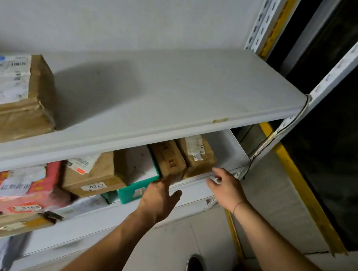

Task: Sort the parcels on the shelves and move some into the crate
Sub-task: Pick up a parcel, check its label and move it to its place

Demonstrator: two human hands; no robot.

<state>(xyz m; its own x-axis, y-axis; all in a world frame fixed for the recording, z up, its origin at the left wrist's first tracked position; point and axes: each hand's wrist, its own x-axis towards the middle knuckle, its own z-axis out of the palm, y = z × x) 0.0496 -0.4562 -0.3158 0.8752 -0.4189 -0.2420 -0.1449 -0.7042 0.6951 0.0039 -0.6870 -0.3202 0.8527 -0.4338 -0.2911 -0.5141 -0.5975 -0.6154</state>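
**A:** What is shown at the shelves?

**B:** A white metal shelving unit (178, 87) is seen from above. On its middle shelf (193, 183), two small brown cardboard parcels stand side by side, touching: one with a white label on top (196, 153) at the right, and a plainer one (168, 157) to its left. The left hand (159, 195) is reached toward the plainer parcel, fingers (166, 181) spread loosely and touching or almost touching its near face; nothing is held. The right hand (225, 186) hovers just right of the labelled parcel, fingers relaxed and apart, empty.

**A:** How might the pick-up be done well?

**B:** The pair would probably best be gripped from both outer sides and drawn out toward the near edge, kept low, since the upper shelf hangs close above.

**A:** What else is nearby?

**B:** Just left lies a green-sided box with a white top (139, 175), tight against the plainer parcel, so little room is left for fingers there. Further left are a brown carton marked 0227 (95, 176) and a pink box (19, 187). A larger brown labelled parcel (13, 97) rests on the upper shelf, far left. No crate is visible.
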